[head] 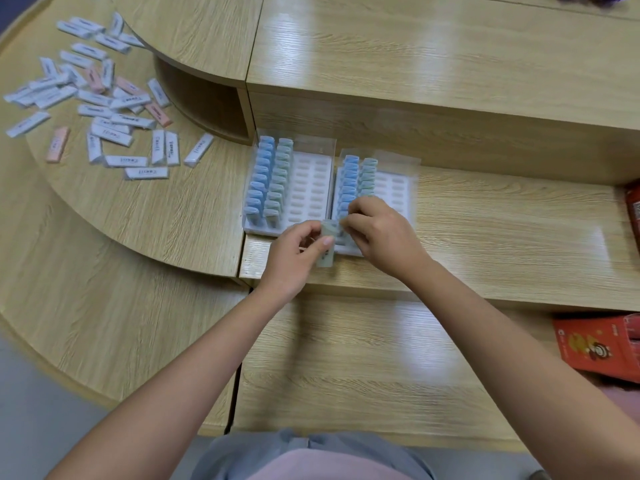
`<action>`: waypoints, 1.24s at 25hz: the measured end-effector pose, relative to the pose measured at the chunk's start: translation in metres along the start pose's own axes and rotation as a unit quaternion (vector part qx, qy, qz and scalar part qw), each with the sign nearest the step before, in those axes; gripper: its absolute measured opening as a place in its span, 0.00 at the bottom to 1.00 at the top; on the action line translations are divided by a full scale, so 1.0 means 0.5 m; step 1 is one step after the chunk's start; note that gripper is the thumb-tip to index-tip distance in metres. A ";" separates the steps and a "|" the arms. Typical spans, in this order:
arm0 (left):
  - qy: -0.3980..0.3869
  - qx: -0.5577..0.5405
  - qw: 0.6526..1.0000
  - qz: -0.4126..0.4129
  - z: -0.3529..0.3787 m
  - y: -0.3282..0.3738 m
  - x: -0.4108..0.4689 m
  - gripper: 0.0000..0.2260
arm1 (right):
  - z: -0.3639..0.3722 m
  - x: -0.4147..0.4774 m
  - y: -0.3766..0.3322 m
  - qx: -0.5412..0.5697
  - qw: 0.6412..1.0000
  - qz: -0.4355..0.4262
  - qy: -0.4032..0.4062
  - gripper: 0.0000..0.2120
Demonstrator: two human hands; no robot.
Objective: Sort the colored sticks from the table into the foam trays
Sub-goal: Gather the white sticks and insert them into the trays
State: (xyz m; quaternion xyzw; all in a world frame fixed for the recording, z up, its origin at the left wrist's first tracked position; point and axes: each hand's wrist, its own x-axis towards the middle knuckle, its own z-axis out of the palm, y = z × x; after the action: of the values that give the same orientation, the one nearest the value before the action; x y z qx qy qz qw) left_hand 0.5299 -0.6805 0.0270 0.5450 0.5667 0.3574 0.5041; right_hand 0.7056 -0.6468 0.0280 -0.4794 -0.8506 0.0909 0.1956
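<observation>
Left hand [294,259]: over the near edge of the counter [485,237], just in front of the trays; thumb and curled fingers [325,241] are clamped on a pale green stick [328,245], which is held roughly upright.
Right hand [379,230]: over the near end of the right tray [396,194]; its fingers are curled, with the tips up against the top of the pale green stick. Motion blur hides whether they actually pinch it.
Left tray [311,188]: white foam, touching the right tray side by side. Its two left columns hold blue sticks [258,181] and green sticks [278,183], and the right columns show open slots.
Right tray: filled the same way, blue column then green, with the near rows hidden behind the hands.
Loose sticks [104,98]: a scatter of white-wrapped and a few pink ones, lying flat on the curved counter section well to the left.
Red box [595,348]: at the right edge, on the lower surface.
</observation>
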 end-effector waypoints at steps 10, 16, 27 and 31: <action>0.023 0.303 0.924 0.231 0.029 -0.019 0.056 0.09 | -0.036 -0.089 0.017 0.139 0.969 0.176 0.103 0.07; 0.027 0.383 0.870 0.310 0.028 -0.023 0.066 0.07 | -0.016 -0.127 0.018 0.167 0.952 0.241 0.088 0.07; -0.034 0.521 0.844 0.119 0.043 -0.001 0.065 0.13 | 0.012 -0.178 -0.026 0.183 0.939 0.290 -0.005 0.08; -0.014 0.416 0.898 0.145 -0.005 0.012 0.003 0.14 | 0.020 -0.185 -0.064 0.171 0.952 0.249 -0.051 0.07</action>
State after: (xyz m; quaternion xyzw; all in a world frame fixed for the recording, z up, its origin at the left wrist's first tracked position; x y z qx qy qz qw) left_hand 0.5290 -0.6779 0.0329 0.7863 0.5711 0.1502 0.1820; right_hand 0.7192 -0.7417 0.0070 -0.6302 -0.6847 0.3051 0.2024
